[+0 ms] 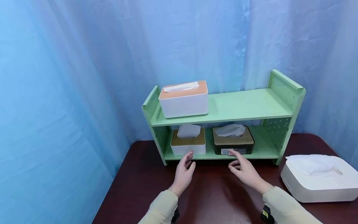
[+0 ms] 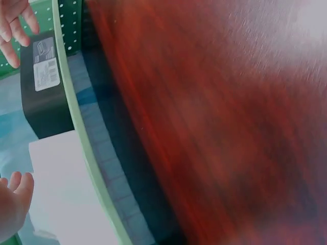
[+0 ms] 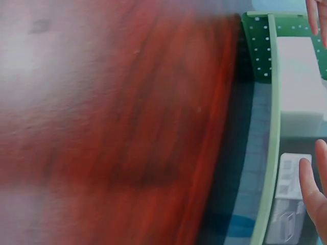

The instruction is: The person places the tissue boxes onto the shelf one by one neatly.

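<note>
My left hand hovers in front of the lower shelf, fingers loosely bent and nothing in them. Just beyond it sits a white tissue box with a wooden lid, a tissue poking out. To the right, my right hand is held out before a black tissue box with a tan lid; it also grips nothing. In the left wrist view the black box shows a label on its front. Both boxes stand on the lower level of a green two-tier shelf.
On the upper tier, at its left end, stands a white tissue box with an orange-brown lid. A larger white tissue box lies on the dark red-brown table at right. Blue curtains hang behind and to the left.
</note>
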`<state>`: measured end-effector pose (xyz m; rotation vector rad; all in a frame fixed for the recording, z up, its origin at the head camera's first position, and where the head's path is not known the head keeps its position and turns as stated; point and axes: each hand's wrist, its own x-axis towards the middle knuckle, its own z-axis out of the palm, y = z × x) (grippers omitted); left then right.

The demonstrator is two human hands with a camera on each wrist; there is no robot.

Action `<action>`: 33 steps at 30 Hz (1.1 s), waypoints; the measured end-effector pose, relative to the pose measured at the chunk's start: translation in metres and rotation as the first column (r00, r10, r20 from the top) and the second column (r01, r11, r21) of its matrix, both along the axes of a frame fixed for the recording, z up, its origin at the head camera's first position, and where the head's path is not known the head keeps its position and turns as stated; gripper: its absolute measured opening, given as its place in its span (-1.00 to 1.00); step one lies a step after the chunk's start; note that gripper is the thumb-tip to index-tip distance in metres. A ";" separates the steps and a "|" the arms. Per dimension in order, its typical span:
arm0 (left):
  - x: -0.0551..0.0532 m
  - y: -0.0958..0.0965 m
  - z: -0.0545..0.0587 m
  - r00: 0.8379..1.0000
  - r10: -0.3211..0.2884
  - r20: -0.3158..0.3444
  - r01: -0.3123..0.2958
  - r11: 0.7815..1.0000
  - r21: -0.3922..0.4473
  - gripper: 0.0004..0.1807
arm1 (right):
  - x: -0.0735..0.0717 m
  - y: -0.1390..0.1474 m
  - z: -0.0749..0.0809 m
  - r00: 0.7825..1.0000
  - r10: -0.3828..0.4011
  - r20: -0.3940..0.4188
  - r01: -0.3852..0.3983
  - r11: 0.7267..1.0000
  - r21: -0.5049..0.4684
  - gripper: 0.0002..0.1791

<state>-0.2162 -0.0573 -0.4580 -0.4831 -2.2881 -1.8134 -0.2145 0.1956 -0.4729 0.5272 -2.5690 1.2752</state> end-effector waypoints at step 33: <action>0.029 0.070 -0.035 0.968 -0.069 0.242 0.137 0.952 -0.274 -0.10 | 0.041 0.205 0.023 0.876 -0.387 -0.287 0.373 0.922 -0.103 -0.31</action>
